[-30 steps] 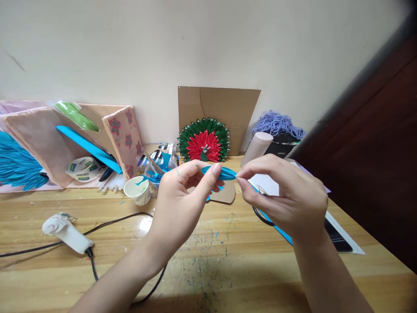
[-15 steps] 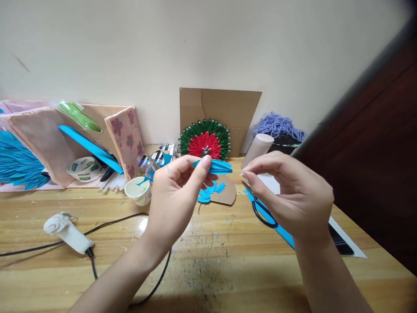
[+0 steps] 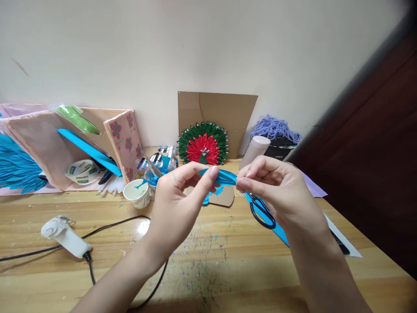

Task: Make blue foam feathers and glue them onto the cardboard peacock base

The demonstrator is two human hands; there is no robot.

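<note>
A folded blue ribbon piece (image 3: 225, 177) stretches between my two hands above the table. My left hand (image 3: 184, 200) pinches its left end between thumb and forefinger. The right tip is pinched by the fingertips of my right hand (image 3: 276, 187). Behind and below the ribbon, a rounded cardboard piece (image 3: 224, 199) lies on the table with blue petals on it, partly hidden by my left hand. Black-handled scissors (image 3: 262, 215) rest on a blue strip (image 3: 280, 234) under my right hand.
A paper cup (image 3: 137, 196) stands left of my left hand. Further left lie a white corded device (image 3: 67, 237) and a tape roll (image 3: 82, 171). A red and green petal fan (image 3: 203, 145) leans on cardboard (image 3: 224, 108) at the back, near a pale cylinder (image 3: 255, 151).
My right hand has moved left and taken hold of the ribbon's right tip. My left hand still holds the other end. The view has shifted slightly.
</note>
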